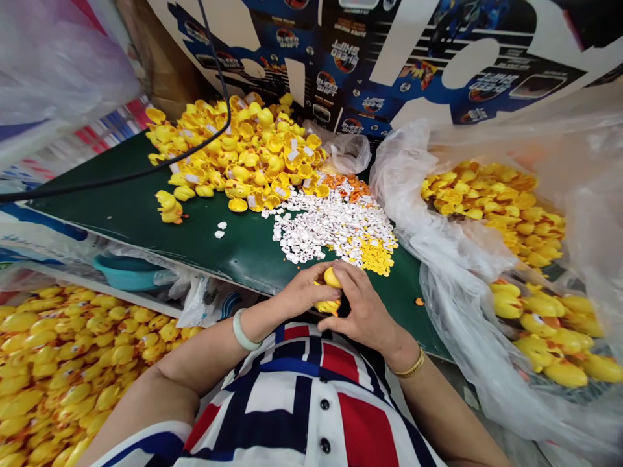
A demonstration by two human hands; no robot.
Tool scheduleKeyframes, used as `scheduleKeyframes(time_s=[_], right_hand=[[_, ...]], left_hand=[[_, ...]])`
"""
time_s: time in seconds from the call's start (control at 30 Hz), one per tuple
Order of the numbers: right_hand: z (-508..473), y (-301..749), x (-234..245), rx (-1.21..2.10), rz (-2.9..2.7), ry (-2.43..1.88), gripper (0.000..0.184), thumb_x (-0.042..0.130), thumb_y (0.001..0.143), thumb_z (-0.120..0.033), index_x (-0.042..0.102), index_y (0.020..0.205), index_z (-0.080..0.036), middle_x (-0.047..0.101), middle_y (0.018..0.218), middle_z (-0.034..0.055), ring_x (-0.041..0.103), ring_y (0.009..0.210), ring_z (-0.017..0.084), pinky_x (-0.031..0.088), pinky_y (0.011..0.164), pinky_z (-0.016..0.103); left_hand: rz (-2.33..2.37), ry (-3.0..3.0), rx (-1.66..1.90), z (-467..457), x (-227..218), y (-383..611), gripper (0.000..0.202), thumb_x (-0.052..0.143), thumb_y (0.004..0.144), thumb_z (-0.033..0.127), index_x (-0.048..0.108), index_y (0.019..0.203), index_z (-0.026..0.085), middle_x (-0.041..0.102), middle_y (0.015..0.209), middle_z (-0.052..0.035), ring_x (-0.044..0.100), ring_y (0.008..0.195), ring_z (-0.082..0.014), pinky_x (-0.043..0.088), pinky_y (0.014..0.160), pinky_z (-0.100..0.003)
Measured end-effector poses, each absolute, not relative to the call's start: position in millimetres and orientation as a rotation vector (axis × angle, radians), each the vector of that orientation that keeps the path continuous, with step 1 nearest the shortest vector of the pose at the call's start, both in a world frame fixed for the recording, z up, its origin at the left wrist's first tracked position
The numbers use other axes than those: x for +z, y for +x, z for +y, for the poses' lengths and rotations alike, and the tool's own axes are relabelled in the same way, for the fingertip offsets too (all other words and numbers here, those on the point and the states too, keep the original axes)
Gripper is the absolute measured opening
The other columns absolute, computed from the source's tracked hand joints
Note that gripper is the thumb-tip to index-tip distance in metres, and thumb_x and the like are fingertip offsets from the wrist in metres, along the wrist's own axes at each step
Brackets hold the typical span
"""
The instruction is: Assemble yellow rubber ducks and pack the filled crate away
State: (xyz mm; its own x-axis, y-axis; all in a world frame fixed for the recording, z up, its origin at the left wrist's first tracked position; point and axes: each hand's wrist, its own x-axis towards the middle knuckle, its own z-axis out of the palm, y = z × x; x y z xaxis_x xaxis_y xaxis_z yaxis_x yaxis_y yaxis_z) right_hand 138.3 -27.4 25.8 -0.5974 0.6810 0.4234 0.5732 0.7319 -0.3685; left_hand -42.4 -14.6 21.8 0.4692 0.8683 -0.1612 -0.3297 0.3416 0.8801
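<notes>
Head view, hands at the near edge of the green counter (pixel 228 250). The left hand (pixel 302 292) and right hand (pixel 363 308) were closed narrowly around one yellow rubber duck (pixel 331 278), fingers curled over it from both sides, leaving only its top and a strip of its lower body in sight. The duck sat at 12 o'clock from the chest, held just above the counter's edge. Handling looked sound: a two-handed hold worked at the fingertips, forearms low and steady, well suited to keeping a small, smooth body from turning. A jade bangle (pixel 244 329) circled the left wrist, a gold bracelet (pixel 410 366) the right. Loose stock lay within reach: a heap of yellow duck pieces (pixel 233 149) at 11 o'clock, small white discs (pixel 331 224) at 12 o'clock, orange bits (pixel 346 185) beyond them, and flat yellow bits (pixel 376 258) at 1 o'clock. More ducks (pixel 491 201) sat in a clear plastic bag (pixel 452 285) from 2 to 4 o'clock; another duck heap (pixel 63 370) lay at 8 o'clock.
</notes>
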Motion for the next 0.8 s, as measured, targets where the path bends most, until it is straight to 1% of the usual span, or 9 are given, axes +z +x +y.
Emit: scheduleKeyframes(time_s=[0.07,0.2,0.3,0.37,0.47,0.57,0.63,0.73,0.8], right_hand=[[-24,143,31,0.408,-2.341,-0.995,0.086,0.063,0.083,-0.065,0.032,0.147,-0.017,0.046,0.143,0.021,0.045,0.132,0.035,0.043,0.107,0.059],[-17,151,35,0.577,-2.173,-1.167,0.056,0.056,0.091,-0.057,0.05,0.131,-0.018,0.059,0.126,0.0165,0.057,0.115,0.03,0.049,0.098,0.053],[-17,150,32,0.655,-2.178,-1.138,0.056,0.059,0.09,-0.057,0.05,0.13,-0.019,0.06,0.125,0.0147,0.057,0.112,0.029,0.049,0.096,0.049],[-20,146,28,0.613,-2.182,-1.107,0.053,0.06,0.091,-0.053,0.051,0.13,-0.019,0.061,0.122,0.0134,0.058,0.11,0.027,0.049,0.095,0.047],[-23,137,24,0.467,-2.097,-1.108,0.045,0.062,0.09,-0.049,0.054,0.122,-0.018,0.065,0.109,0.0115,0.06,0.099,0.026,0.051,0.088,0.044],[-22,132,23,0.394,-1.98,-1.182,0.046,0.065,0.085,-0.056,0.057,0.111,-0.019,0.064,0.097,0.0092,0.061,0.09,0.025,0.052,0.08,0.042],[-21,133,25,0.452,-1.966,-1.228,0.05,0.066,0.082,-0.062,0.058,0.109,-0.021,0.064,0.097,0.0082,0.061,0.087,0.024,0.053,0.078,0.04],[-23,136,28,0.561,-2.007,-1.247,0.067,0.066,0.08,-0.066,0.051,0.128,-0.021,0.062,0.113,0.011,0.062,0.092,0.024,0.054,0.079,0.039],[-27,134,28,0.541,-2.049,-1.276,0.075,0.068,0.08,-0.063,0.045,0.137,-0.02,0.06,0.12,0.0128,0.061,0.098,0.026,0.054,0.083,0.041]], left_hand=[[0.676,0.923,0.874,-12,16,-44,0.049,0.079,0.067,0.022,0.063,0.113,0.019,0.067,0.095,-0.0031,0.061,0.084,-0.0176,0.047,0.076,-0.028],[0.649,1.037,0.915,-10,11,-48,0.054,0.081,0.068,0.023,0.063,0.118,0.023,0.067,0.107,-0.0055,0.06,0.094,-0.0196,0.048,0.083,-0.03],[0.773,1.181,0.953,-10,12,-52,0.057,0.081,0.069,0.021,0.066,0.123,0.025,0.066,0.114,-0.0054,0.059,0.101,-0.0211,0.045,0.091,-0.031],[0.832,1.26,0.956,-12,13,-54,0.059,0.079,0.07,0.019,0.066,0.127,0.026,0.066,0.118,-0.006,0.058,0.106,-0.0221,0.042,0.097,-0.031],[0.856,1.261,1.019,-16,13,-52,0.054,0.079,0.071,0.019,0.069,0.124,0.024,0.066,0.122,-0.0078,0.059,0.11,-0.0235,0.041,0.1,-0.031],[0.783,1.088,1.038,-15,9,-46,0.055,0.081,0.067,0.019,0.069,0.12,0.023,0.068,0.116,-0.007,0.062,0.103,-0.0226,0.047,0.093,-0.031],[0.718,0.913,1.01,-11,7,-43,0.059,0.084,0.062,0.016,0.069,0.118,0.023,0.07,0.108,-0.0044,0.064,0.096,-0.0205,0.05,0.086,-0.03],[0.644,0.662,1.044,-6,6,-41,0.063,0.084,0.061,0.014,0.067,0.12,0.026,0.07,0.107,-0.0023,0.064,0.095,-0.0193,0.051,0.085,-0.029],[0.61,0.56,1.05,-5,7,-40,0.064,0.083,0.063,0.015,0.065,0.123,0.028,0.069,0.11,-0.0024,0.064,0.097,-0.019,0.052,0.086,-0.03]])
